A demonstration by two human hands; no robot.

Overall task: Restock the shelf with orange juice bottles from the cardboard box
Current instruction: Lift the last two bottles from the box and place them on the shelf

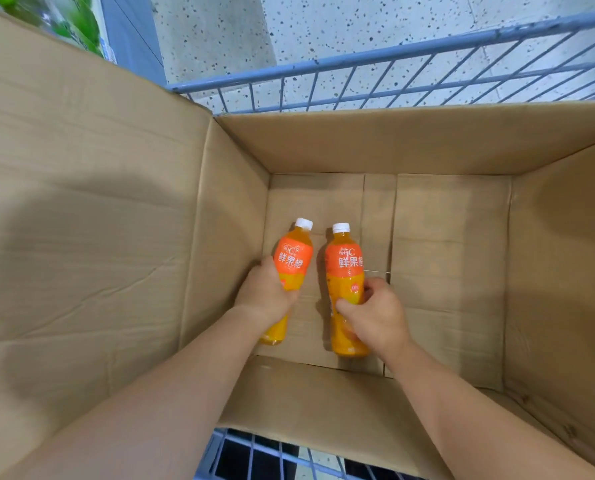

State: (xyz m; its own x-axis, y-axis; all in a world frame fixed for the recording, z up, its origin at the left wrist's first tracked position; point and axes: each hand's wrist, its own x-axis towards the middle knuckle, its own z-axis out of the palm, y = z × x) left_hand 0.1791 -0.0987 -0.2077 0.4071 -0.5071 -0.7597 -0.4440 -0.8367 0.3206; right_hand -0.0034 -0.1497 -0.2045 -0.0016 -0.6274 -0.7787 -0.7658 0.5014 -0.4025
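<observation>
Two orange juice bottles with white caps and orange labels lie at the bottom of an open cardboard box (445, 271). My left hand (264, 292) grips the left bottle (294, 258) around its middle. My right hand (375, 313) holds the right bottle (344, 268) around its lower half, thumb and fingers curled round it. Both caps point away from me. No other bottles show in the box.
The box sits in a blue-grey wire cart (358, 81), its rails showing beyond the far flap and below the near flap. A tall left flap (81, 202) stands up. Speckled floor (323, 26) lies beyond. Green packaged goods (64, 22) show at top left.
</observation>
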